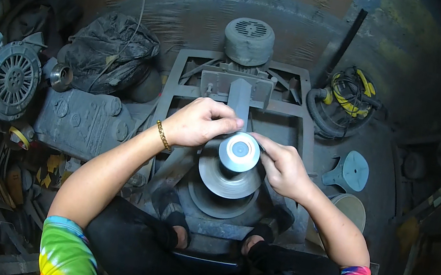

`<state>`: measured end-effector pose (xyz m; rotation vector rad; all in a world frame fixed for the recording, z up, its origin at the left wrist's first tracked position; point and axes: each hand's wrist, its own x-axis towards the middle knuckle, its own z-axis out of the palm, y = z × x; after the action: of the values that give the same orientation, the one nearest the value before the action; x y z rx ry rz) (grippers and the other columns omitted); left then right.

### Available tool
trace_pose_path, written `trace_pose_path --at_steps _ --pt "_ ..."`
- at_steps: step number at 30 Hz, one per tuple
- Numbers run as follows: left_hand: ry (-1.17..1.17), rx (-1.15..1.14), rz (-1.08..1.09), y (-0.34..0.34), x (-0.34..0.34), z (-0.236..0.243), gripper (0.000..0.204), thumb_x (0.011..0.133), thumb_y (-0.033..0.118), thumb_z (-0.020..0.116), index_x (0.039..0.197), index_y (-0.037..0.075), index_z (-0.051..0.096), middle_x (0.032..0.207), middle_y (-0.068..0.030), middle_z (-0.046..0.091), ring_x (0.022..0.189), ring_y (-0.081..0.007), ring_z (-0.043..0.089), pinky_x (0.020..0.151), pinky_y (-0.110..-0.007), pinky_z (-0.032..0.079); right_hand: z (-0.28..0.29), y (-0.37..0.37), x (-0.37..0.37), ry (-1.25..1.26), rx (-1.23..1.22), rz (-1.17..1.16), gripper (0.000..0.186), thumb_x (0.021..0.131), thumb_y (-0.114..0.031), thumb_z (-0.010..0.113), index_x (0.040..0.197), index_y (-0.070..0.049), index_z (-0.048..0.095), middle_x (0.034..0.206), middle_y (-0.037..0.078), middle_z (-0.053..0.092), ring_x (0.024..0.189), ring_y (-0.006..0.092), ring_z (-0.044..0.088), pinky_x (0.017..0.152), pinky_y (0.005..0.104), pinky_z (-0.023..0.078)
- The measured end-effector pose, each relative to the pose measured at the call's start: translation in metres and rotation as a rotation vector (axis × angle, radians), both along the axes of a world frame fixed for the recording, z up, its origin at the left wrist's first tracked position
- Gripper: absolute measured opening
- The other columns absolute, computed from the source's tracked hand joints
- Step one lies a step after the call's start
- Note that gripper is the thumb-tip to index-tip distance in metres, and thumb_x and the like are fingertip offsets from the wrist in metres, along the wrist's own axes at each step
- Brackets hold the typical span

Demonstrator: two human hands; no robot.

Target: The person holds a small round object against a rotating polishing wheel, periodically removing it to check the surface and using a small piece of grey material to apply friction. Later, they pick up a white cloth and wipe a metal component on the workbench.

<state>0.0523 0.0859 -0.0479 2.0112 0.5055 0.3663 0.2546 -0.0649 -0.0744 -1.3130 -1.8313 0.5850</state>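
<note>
A pale round metal piece (239, 152) with a blue-grey centre sits between my hands, above a wide shiny metal dish (229, 181). I cannot tell whether it is fixed to what lies under it. My left hand (203, 123), a gold chain bracelet at its wrist, pinches thumb and fingers at the piece's upper left edge. At its upper right edge my right hand (283, 167) has its index finger stretched along the rim, the other fingers curled. Behind both hands a grey pointed bar (240, 97) runs back toward a dusty electric motor (249, 41).
A grey metal frame (310, 117) surrounds the machine. Left stand a finned round housing (13, 79), a black bag (109, 52) and a dusty grey block (80, 121). Right are a black hose with yellow cord (348, 103), a pale blue stool (351, 172) and a bucket (349, 210).
</note>
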Motion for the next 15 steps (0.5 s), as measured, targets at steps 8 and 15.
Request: trace_pose_path --at_steps 8,15 --pt "-0.013 -0.018 -0.008 -0.0004 0.0016 0.001 0.036 0.096 0.035 0.065 0.095 0.0 0.073 0.07 -0.0044 0.063 0.069 -0.0088 0.054 0.066 -0.029 0.045 0.0063 -0.0024 -0.0012 -0.027 0.022 -0.028 0.041 0.089 0.003 0.055 0.13 -0.001 0.058 0.108 0.028 0.067 0.102 0.0434 0.066 0.084 0.0442 0.055" --pt "-0.11 0.025 -0.017 -0.006 0.0025 0.0074 0.031 0.094 0.031 0.067 0.096 0.001 0.073 0.079 -0.0087 0.069 0.076 -0.0143 0.063 0.073 -0.031 0.05 0.0074 -0.007 -0.0013 -0.148 0.139 -0.039 0.048 0.083 0.008 0.057 0.131 0.001 0.057 0.116 0.026 0.066 0.108 0.0411 0.066 0.092 0.0435 0.055"
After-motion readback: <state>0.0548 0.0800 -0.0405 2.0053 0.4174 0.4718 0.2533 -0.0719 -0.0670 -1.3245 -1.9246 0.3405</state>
